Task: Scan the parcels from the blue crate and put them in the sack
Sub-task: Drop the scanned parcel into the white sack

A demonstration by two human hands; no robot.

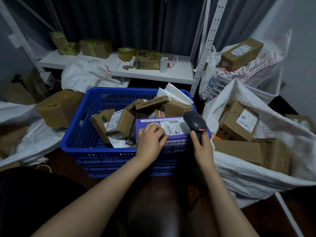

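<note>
A long purple parcel [176,142], printed with white characters and a row of numbers along its top edge, lies across the near right corner of the blue crate [77,141]. A white shipping label [171,127] with barcodes sits on its upper face. The left hand [150,141] grips the parcel, fingers curled over the top face beside the label. The right hand [202,147] is wrapped round the handle of a black barcode scanner [196,124], whose head hangs just above the parcel's right end, a red mark showing on its back. Whether the parcel rests on the crate or is held clear of it cannot be told.

Behind the purple parcel the crate holds a jumble of small brown cardboard boxes [119,122], a dark carton and white padded envelopes [174,94] leaning at the far right corner. Just right of the crate an open white sack [256,178] holds several labelled cardboard boxes [239,122]. Beyond it stands a white plastic basket [220,84], draped with printed bags and topped by a long brown box [241,53].

A larger carton [58,108] sits against the crate's left side, with more white sacking [34,142] spread on the dark floor [56,159]. At the back, a low white shelf [153,72] carries taped boxes and a white cup [163,65] before a dark curtain [119,23].
</note>
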